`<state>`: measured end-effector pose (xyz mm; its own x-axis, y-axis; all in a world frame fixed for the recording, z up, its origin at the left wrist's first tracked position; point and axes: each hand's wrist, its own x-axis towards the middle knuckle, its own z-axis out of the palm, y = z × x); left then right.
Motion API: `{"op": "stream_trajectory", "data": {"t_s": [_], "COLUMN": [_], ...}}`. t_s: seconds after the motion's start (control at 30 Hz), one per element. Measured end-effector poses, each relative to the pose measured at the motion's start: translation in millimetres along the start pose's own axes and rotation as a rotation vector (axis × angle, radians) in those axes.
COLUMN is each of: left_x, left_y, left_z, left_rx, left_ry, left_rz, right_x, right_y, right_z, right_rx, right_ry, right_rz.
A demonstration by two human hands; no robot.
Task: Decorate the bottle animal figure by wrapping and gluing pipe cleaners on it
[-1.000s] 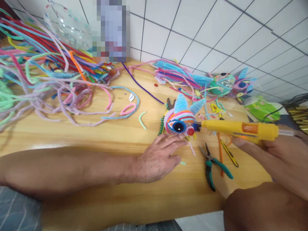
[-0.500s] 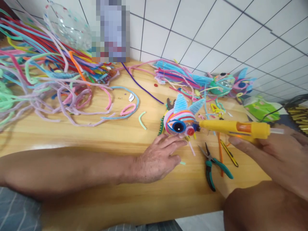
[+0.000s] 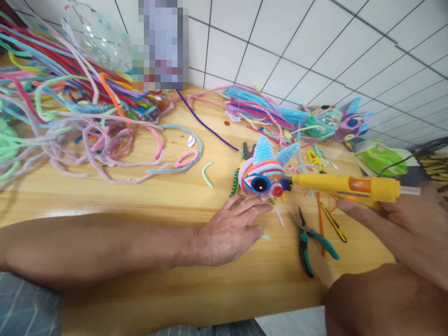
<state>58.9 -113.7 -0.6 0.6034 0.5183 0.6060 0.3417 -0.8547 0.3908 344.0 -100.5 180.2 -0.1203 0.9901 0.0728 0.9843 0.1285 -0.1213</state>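
Note:
A striped pipe-cleaner animal head (image 3: pixel 262 173) with light-blue ears, a big blue-rimmed black eye and a red nose stands on the table. My left hand (image 3: pixel 231 228) holds it steady by its lower near side, fingers against it and back of the hand upward. My right hand (image 3: pixel 395 219) is wrapped round a yellow hot glue gun (image 3: pixel 339 184). The gun's nozzle points left and meets the head beside the red nose, near the far eye; any glue there is hidden. Teal-handled long-nose pliers (image 3: pixel 308 238) lie partly spread between my hands.
A yellow-and-black craft knife (image 3: pixel 334 223) and an orange pipe cleaner (image 3: pixel 321 228) lie beside the pliers. Heaped pipe cleaners (image 3: pixel 80 112) cover the left side. A blue bundle (image 3: pixel 266 107), a green figure (image 3: pixel 322 123) and another animal head (image 3: pixel 352 123) line the tiled wall (image 3: pixel 280 46).
The glue gun and my right hand have shifted slightly right. My left hand and the animal head look nearly still.

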Motion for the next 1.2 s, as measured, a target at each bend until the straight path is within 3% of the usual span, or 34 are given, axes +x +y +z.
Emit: {"op": "stream_trajectory", "data": {"t_s": [0.4, 0.73, 0.9, 1.2], "left_x": [1, 2, 1, -1], "left_y": [0, 0, 0, -1], "left_z": [-2.1, -1.3, -1.0, 1.5], "left_rx": [-0.002, 0.016, 0.001, -0.021], "left_ry": [-0.004, 0.017, 0.023, -0.035], "left_rz": [-0.002, 0.001, 0.003, -0.01], "right_x": [0, 9, 8, 11], "right_y": [-7, -32, -33, -35], "right_z": [1, 0, -5, 4], "right_rx": [0.083, 0.193, 0.138, 0.169], "right_ry": [0.059, -0.065, -0.033, -0.04], "right_rz": [-0.025, -0.027, -0.065, -0.019]}}
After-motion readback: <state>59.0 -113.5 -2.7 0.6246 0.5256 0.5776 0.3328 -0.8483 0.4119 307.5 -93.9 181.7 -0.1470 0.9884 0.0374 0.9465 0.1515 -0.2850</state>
